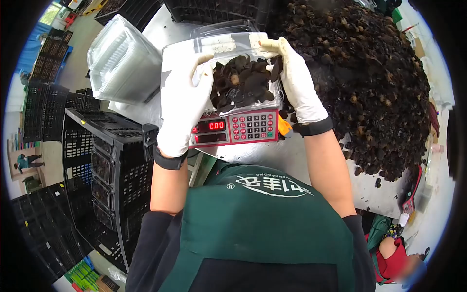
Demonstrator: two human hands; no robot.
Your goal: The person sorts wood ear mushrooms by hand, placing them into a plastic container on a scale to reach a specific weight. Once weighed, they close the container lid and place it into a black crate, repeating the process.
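Observation:
A clear plastic box (268, 108) filled with dark wood ear mushrooms (241, 82) is between my two white-gloved hands, over the red scale (233, 138). My left hand (187, 95) grips the box's left side, thumb toward the mushrooms. On the right side, my right hand (297, 80) curls its fingers around the rim, with one dark mushroom piece (276, 69) against them. The scale's red display (216, 126) reads 0.00. Behind the mushrooms, the box's clear lid (243, 44) stands folded back.
A big heap of wood ear mushrooms (360, 82) covers the table's right side. Nested clear boxes (121, 61) stand at the left. Black crates (129, 160) are stacked beside the table. Something orange (284, 127) lies by the scale. Another person (389, 255) is at lower right.

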